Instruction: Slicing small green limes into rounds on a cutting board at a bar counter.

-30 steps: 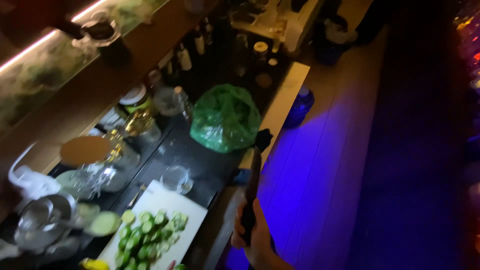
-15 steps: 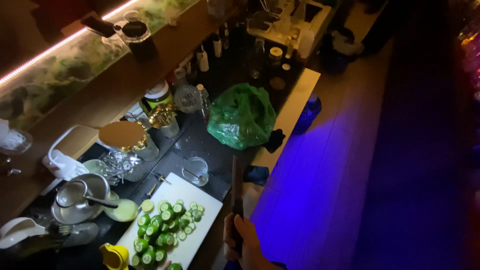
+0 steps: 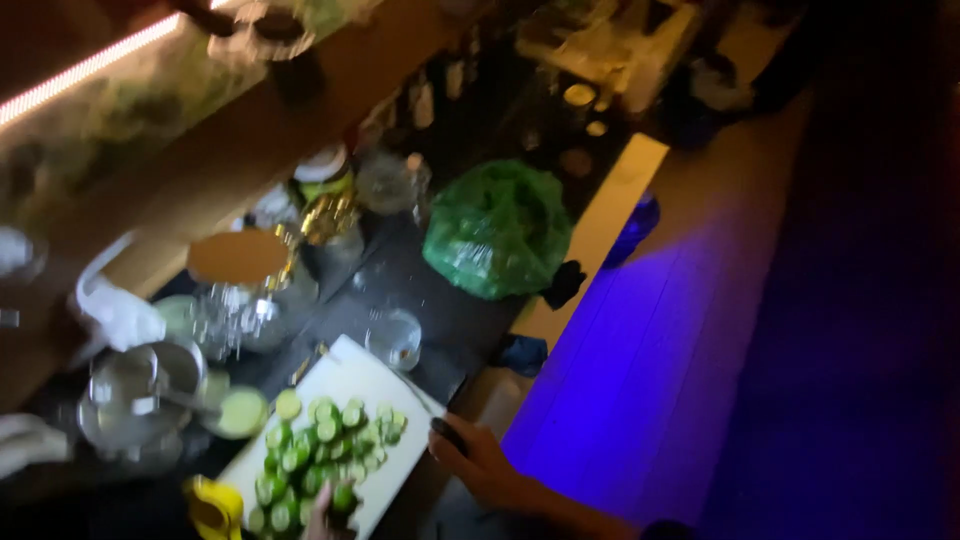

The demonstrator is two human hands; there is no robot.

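Head view is showing a dim desk point(image 3: 470, 330) carrying a white cutting board point(image 3: 340, 440) heaped with cut lime pieces point(image 3: 320, 455). The right hand point(image 3: 480, 462) is gripping a dark knife handle point(image 3: 447, 432) at the board's right edge, forearm reaching in from the lower right; the blade is too dark to trace. The left hand point(image 3: 325, 512) is touching the limes at the bottom edge; its closure cannot be told. Judged good practice: fingertips curling back from the edge, blade staying over the board. A green plastic bag point(image 3: 497, 230) and a small glass point(image 3: 395, 338) are standing behind.
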